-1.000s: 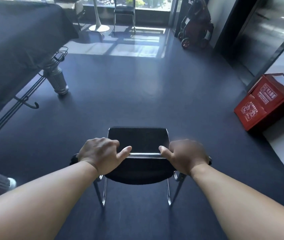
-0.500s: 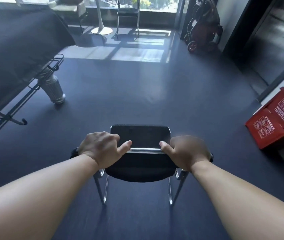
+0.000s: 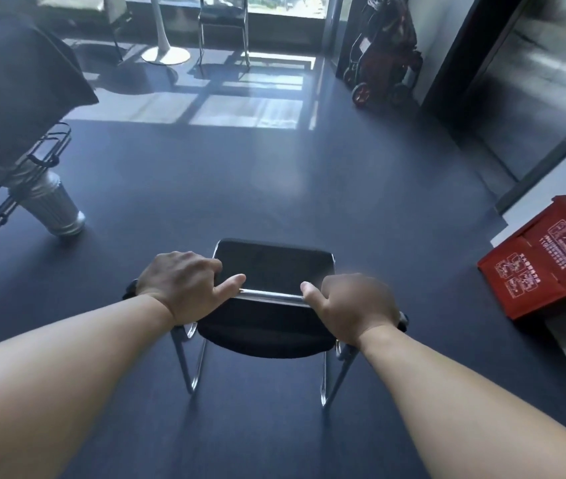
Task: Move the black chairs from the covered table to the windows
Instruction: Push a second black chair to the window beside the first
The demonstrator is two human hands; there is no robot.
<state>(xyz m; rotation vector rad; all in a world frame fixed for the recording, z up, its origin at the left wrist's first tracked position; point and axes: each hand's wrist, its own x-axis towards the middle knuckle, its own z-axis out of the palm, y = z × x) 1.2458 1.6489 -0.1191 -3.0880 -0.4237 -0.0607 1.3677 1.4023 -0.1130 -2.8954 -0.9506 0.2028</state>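
The left hand (image 3: pixel 181 285) and right hand (image 3: pixel 354 305) grip the chair (image 3: pixel 274 267) by its top rail. It is mid-floor, nearer the far windows (image 3: pixel 285 5) than a second ago, with the table (image 3: pixel 15 98) slipping behind left. I judge the carry about halfway done.

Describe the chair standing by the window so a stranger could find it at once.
Look to the bright window at the far end of the room. In front of it, between a white pedestal base on the left and a red-and-black stroller on the right, stands a black chair on thin chrome legs. Unlike the near chair gripped by the left hand and right hand, nobody touches it.
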